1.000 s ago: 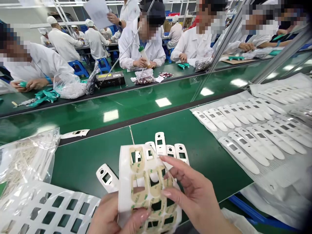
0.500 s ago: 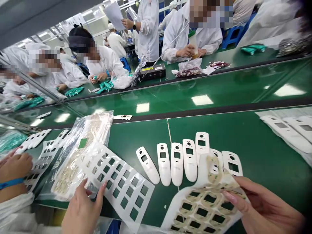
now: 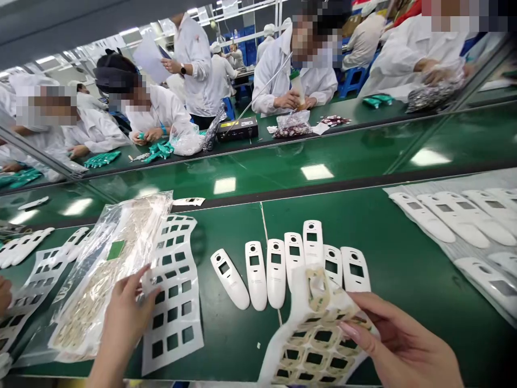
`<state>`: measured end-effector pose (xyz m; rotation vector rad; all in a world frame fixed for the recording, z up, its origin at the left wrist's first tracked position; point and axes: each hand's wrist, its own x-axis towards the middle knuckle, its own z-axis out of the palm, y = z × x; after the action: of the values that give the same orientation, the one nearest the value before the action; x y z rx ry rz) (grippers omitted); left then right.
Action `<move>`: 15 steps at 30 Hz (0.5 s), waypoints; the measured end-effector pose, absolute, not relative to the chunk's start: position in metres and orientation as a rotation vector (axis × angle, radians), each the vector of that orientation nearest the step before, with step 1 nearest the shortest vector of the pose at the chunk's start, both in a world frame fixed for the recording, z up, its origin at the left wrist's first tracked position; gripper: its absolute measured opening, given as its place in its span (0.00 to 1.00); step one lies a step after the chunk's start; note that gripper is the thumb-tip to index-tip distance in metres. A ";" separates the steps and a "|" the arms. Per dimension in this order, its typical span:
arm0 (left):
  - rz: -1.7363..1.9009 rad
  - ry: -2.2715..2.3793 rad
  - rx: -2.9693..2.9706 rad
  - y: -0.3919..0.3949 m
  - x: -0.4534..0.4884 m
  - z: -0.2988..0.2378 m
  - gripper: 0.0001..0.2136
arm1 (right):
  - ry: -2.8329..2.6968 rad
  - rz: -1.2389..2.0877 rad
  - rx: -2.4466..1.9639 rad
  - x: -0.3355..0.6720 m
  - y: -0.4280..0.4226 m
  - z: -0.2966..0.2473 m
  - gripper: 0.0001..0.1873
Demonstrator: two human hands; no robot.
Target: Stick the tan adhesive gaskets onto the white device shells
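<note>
My right hand (image 3: 398,345) is closed on a white backing sheet of yellowish adhesive frames (image 3: 313,339), its upper end curling over the green table. Just beyond it lie several white plastic device covers (image 3: 291,267) in a row, each with a small window. My left hand (image 3: 123,318) reaches to the left with fingers apart, resting on a clear plastic bag of adhesive pieces (image 3: 105,269) and touching the edge of a white die-cut sheet with square holes (image 3: 173,296).
More white covers lie on grey foam (image 3: 456,226) at the right. A glossy green conveyor belt (image 3: 283,167) runs across the middle. People in white coats work on its far side with bags and teal parts. Another person's hand (image 3: 4,293) and a second die-cut sheet are at the far left.
My left hand let go of the adhesive sheet and reached left onto the bag and the die-cut sheet, which has shifted. The view swung left; my right hand keeps the adhesive sheet.
</note>
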<state>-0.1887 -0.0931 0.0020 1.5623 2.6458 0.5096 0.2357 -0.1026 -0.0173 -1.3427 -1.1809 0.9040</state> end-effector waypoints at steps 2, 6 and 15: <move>0.480 2.686 1.680 -0.089 -0.180 0.018 0.38 | -1.229 0.933 -1.310 0.232 -0.100 -0.010 0.18; 0.794 2.481 1.966 -0.094 -0.122 0.044 0.24 | -1.243 0.919 -1.246 0.216 -0.095 0.004 0.16; 0.378 2.458 2.003 0.081 -0.144 0.028 0.18 | -1.267 1.144 -1.088 0.203 -0.097 0.016 0.13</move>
<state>-0.1445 0.0812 0.0284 2.0029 2.4581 0.3782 0.2028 -0.0972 0.0160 -1.0881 -1.2673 1.1443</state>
